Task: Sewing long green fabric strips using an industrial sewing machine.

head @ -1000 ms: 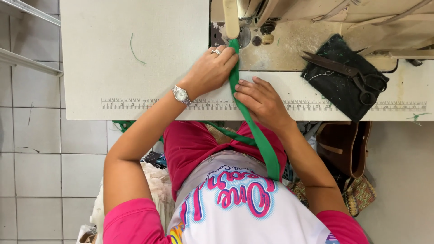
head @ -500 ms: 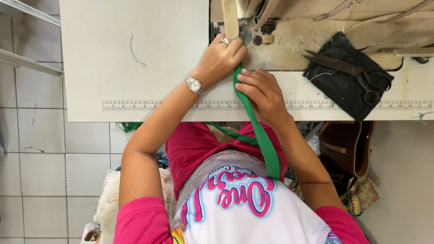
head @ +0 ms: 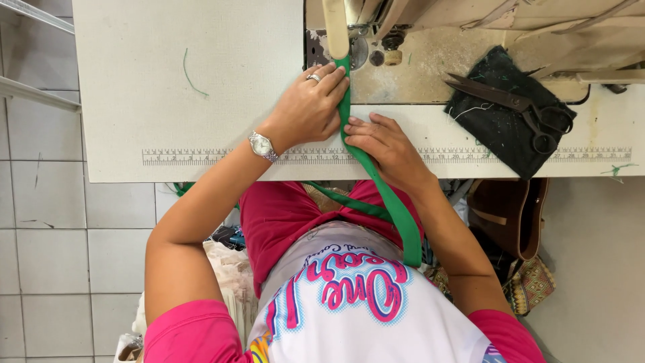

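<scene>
Lowest in the frame, one green fabric strip (head: 396,208) climbs from the person's lap, a single long flat band, bright green and folded lengthwise, running diagonally up toward the centre top. Just above, at the counter (head: 168,114) edge, one printed ruler strip (head: 201,156) runs left to right along the pale surface. Two hands are on the band: the left hand (head: 309,107), with one ring and one silver wristwatch (head: 262,145), lies flat with fingers close together, pressing the strip down from the left side; the right hand (head: 383,144) sits just below and right of it, fingers curled narrow, pinching the strip against the counter. Further up, the band's end reaches the sewing machine (head: 363,33) at top centre, right under its foot. Over in the upper right, one pair of dark scissors (head: 517,104) lies on one black cloth (head: 504,114). A single loose green thread (head: 191,74) curls in the upper left.
</scene>
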